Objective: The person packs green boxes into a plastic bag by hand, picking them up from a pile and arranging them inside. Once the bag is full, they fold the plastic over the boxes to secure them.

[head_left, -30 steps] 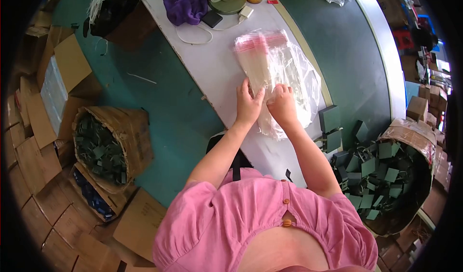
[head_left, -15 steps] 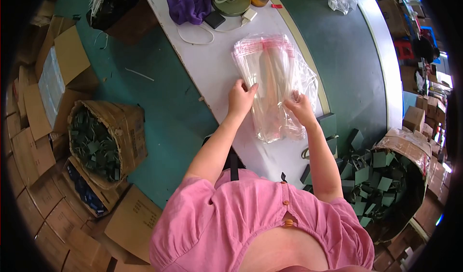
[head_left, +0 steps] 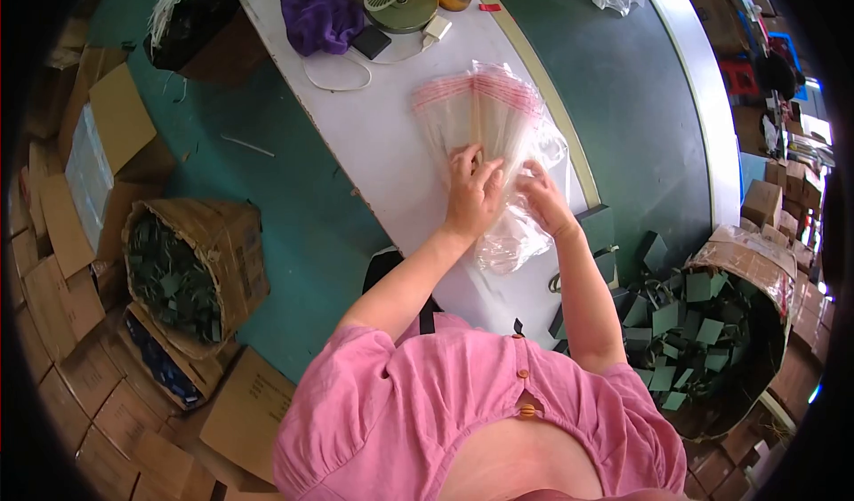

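Observation:
A stack of clear plastic bags (head_left: pixel 480 110) with pink-striped top edges lies on the white table. The bags fan out at the top and narrow where my hands meet them. My left hand (head_left: pixel 474 197) lies across their middle, its fingers bent around the gathered plastic. At their right side is my right hand (head_left: pixel 545 200), fingers apart and slightly curled, close against the plastic. Crumpled clear wrapping (head_left: pixel 514 239) bulges below and to the right of the stack, partly hidden by my hands.
On the white table (head_left: pixel 356 132) stand a green fan (head_left: pixel 400 8), a purple cloth (head_left: pixel 320 16), a black box (head_left: pixel 371 42) and a white charger with cable. Cartons of dark green pieces stand left (head_left: pixel 173 279) and right (head_left: pixel 703 332). More cardboard boxes (head_left: pixel 116 394) surround the area.
My left hand has moved from the bags' left edge onto their middle, gathering them. The bags have narrowed below and fanned out above. My right hand's pinch has loosened. The view has shifted slightly.

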Demonstrator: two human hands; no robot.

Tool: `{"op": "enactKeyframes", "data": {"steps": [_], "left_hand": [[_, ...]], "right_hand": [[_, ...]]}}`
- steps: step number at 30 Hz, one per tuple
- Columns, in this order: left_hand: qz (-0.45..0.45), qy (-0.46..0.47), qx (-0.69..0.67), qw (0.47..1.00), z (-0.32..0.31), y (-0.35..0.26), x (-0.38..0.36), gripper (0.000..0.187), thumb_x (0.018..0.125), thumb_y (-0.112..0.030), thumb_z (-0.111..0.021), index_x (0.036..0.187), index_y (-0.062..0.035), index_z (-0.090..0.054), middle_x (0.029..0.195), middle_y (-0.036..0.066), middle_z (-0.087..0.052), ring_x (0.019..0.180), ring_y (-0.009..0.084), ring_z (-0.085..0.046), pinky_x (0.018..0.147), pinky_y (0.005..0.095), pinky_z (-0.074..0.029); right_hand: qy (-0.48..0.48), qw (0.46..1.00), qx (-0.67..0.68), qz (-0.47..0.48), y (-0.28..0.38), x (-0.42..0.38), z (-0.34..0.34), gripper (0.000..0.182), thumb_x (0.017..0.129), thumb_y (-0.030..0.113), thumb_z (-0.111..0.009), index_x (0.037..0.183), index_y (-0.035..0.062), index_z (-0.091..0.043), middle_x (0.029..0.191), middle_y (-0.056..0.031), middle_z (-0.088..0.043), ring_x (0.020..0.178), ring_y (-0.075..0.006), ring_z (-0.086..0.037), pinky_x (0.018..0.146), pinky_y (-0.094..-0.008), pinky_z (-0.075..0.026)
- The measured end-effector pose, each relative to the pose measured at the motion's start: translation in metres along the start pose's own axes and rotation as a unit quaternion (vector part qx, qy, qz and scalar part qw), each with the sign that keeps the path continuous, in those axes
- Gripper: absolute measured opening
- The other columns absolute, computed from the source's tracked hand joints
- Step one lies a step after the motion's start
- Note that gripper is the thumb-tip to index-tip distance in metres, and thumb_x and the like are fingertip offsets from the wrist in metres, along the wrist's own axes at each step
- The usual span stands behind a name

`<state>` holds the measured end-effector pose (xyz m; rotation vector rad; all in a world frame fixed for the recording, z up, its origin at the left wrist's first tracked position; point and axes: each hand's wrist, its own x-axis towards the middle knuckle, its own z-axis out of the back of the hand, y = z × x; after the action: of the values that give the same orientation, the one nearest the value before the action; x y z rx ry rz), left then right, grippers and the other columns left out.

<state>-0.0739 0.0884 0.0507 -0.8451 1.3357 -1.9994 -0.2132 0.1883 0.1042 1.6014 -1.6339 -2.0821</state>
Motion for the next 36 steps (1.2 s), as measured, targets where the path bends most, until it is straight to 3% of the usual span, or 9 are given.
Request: {"op": "enactKeyframes", "data": {"steps": [2, 4, 10, 16, 20, 25, 28, 32, 36], "left_hand": [[-0.015, 0.016, 0.009, 1.0, -0.001, 0.0, -0.004, 0.03, 0.095, -0.015, -0.068, 0.124, -0.0058, -0.068, 0.143, 0.021, -0.049, 0.132, 0.0406, -0.043, 0.109, 0.0491, -0.041], [-0.027, 0.025, 0.006, 0.999, 0.001, -0.003, -0.01, 0.03, 0.097, -0.016, -0.066, 0.125, -0.0052, -0.068, 0.146, 0.021, -0.048, 0.135, 0.0411, -0.042, 0.113, 0.0501, -0.038], [0.063, 0.02, -0.225, 0.972, 0.005, -0.013, -0.015, 0.047, 0.094, -0.01, -0.072, 0.138, -0.0064, -0.055, 0.148, 0.015, -0.046, 0.135, 0.0306, -0.048, 0.108, 0.0437, -0.047], [0.125, 0.134, -0.123, 0.975, 0.013, 0.022, -0.021, 0.058, 0.088, -0.006, -0.076, 0.14, -0.0056, -0.051, 0.146, 0.014, -0.045, 0.132, 0.0281, -0.05, 0.105, 0.0419, -0.051], [-0.042, 0.169, 0.079, 0.981, 0.007, 0.013, -0.024, 0.056, 0.081, -0.007, -0.079, 0.133, -0.0069, -0.059, 0.147, 0.016, -0.044, 0.138, 0.0338, -0.042, 0.111, 0.0482, -0.041], [-0.024, 0.234, 0.211, 0.949, 0.016, 0.004, -0.018, 0.05, 0.08, -0.008, -0.078, 0.129, -0.008, -0.064, 0.153, 0.015, -0.043, 0.14, 0.0362, -0.04, 0.116, 0.05, -0.035], [-0.063, 0.222, 0.273, 0.934, 0.03, 0.012, -0.007, 0.048, 0.081, -0.01, -0.077, 0.128, -0.0091, -0.065, 0.152, 0.013, -0.045, 0.137, 0.0357, -0.043, 0.116, 0.0502, -0.034], [-0.071, 0.209, 0.395, 0.892, 0.02, 0.0, 0.006, 0.045, 0.083, -0.015, -0.077, 0.126, -0.0115, -0.066, 0.144, 0.009, -0.052, 0.13, 0.0316, -0.049, 0.114, 0.0488, -0.036], [-0.076, 0.221, 0.179, 0.956, -0.035, -0.023, 0.012, 0.039, 0.084, -0.024, -0.078, 0.121, -0.0128, -0.068, 0.126, 0.007, -0.06, 0.118, 0.029, -0.053, 0.104, 0.046, -0.041]], "right_hand": [[-0.035, 0.999, 0.014, 0.009, 0.014, 0.001, -0.023, 0.038, 0.091, 0.036, -0.072, 0.1, -0.0007, -0.071, 0.076, 0.0009, -0.061, 0.067, -0.0053, -0.054, 0.056, -0.0236, -0.041], [-0.002, 0.987, -0.158, -0.044, 0.024, 0.009, -0.016, 0.043, 0.092, 0.041, -0.072, 0.103, -0.0013, -0.071, 0.079, -0.0011, -0.064, 0.07, -0.0065, -0.056, 0.059, -0.0243, -0.043], [-0.077, 0.992, -0.074, 0.061, 0.012, 0.013, -0.021, 0.031, 0.091, 0.021, -0.074, 0.111, -0.0039, -0.073, 0.098, -0.0085, -0.073, 0.088, -0.0152, -0.067, 0.079, -0.032, -0.052], [-0.131, 0.985, -0.023, 0.113, 0.042, -0.026, 0.073, 0.032, 0.091, 0.017, -0.067, 0.114, -0.0037, -0.074, 0.11, -0.0099, -0.074, 0.103, -0.0186, -0.068, 0.094, -0.0333, -0.051], [-0.153, 0.984, -0.073, 0.062, 0.083, -0.034, 0.103, 0.029, 0.088, 0.017, -0.071, 0.11, -0.0025, -0.073, 0.101, -0.0084, -0.073, 0.092, -0.0163, -0.069, 0.083, -0.0321, -0.054], [-0.094, 0.989, -0.114, -0.011, 0.105, -0.018, 0.152, 0.035, 0.086, 0.021, -0.076, 0.111, -0.0017, -0.072, 0.095, -0.0071, -0.073, 0.089, -0.0155, -0.068, 0.081, -0.0319, -0.053], [-0.131, 0.926, -0.354, 0.015, 0.105, -0.018, 0.177, 0.035, 0.086, 0.023, -0.075, 0.114, 0.0003, -0.072, 0.097, -0.0066, -0.072, 0.091, -0.0166, -0.067, 0.086, -0.0329, -0.051], [-0.135, 0.957, -0.257, -0.002, 0.062, -0.008, 0.196, 0.036, 0.086, 0.025, -0.073, 0.114, 0.0018, -0.073, 0.1, -0.0066, -0.072, 0.094, -0.0177, -0.066, 0.091, -0.0338, -0.049], [-0.138, 0.964, -0.225, -0.021, 0.051, -0.014, 0.194, 0.038, 0.086, 0.025, -0.074, 0.115, 0.001, -0.073, 0.102, -0.0074, -0.073, 0.095, -0.0181, -0.066, 0.091, -0.0338, -0.049]]}}
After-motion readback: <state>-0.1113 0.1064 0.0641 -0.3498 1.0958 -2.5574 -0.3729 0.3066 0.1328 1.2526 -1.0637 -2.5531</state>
